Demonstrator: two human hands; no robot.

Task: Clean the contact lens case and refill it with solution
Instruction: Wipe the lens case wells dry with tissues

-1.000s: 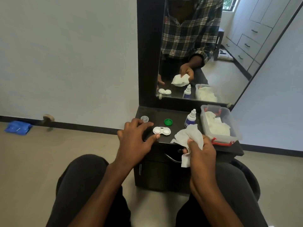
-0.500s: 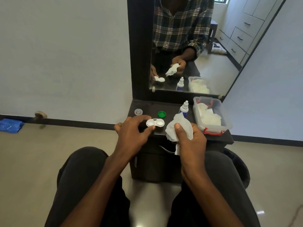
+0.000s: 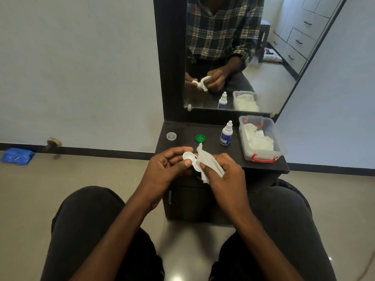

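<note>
My left hand point(image 3: 164, 169) grips the white contact lens case point(image 3: 189, 159), lifted off the dark dresser top point(image 3: 213, 151) and tilted. My right hand point(image 3: 225, 173) pinches a white tissue point(image 3: 207, 162) and presses it against the case's right well, which the tissue hides. A clear cap point(image 3: 171, 136) and a green cap point(image 3: 200, 138) lie on the top behind my hands. A small solution bottle point(image 3: 225, 134) with a blue label stands upright to their right.
A clear plastic box point(image 3: 263, 153) with red latches holds white tissues at the right of the dresser top. A mirror point(image 3: 233, 57) rises behind. My knees flank the dresser. A blue cloth point(image 3: 17, 156) lies on the floor at left.
My left hand lifted the lens case off the dresser top. My right hand brought the tissue leftwards onto the case.
</note>
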